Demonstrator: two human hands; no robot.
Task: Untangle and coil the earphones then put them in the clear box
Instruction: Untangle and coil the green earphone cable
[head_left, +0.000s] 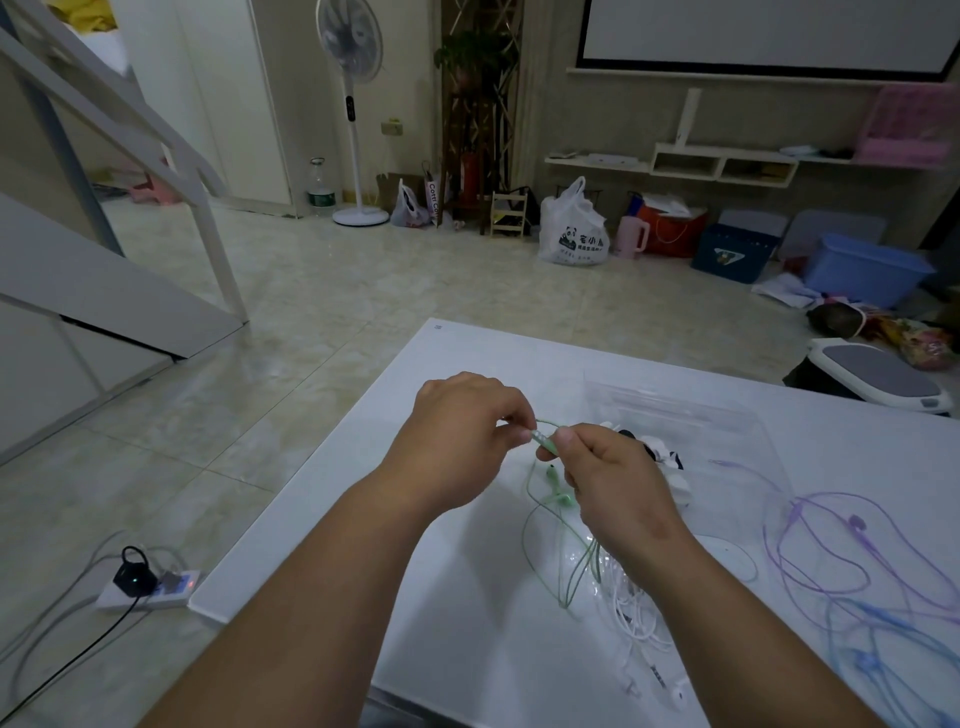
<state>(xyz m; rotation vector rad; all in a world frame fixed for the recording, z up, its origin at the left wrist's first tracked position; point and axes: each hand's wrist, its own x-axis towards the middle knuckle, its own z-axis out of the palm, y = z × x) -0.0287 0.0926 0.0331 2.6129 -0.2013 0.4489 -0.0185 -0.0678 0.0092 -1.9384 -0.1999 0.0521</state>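
White standing fan (349, 44), power strip (174, 588)

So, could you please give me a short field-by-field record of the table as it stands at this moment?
left hand: pinches the green earphones near the plug
right hand: pinches the plug end of the same cable
green earphones: plug end lifted, the rest loops down to the table
clear box: on the table behind the hands, black and white items inside
white earphones: tangled by the right forearm
purple earphones: loose, right of the box
blue earphones: loose, near right corner
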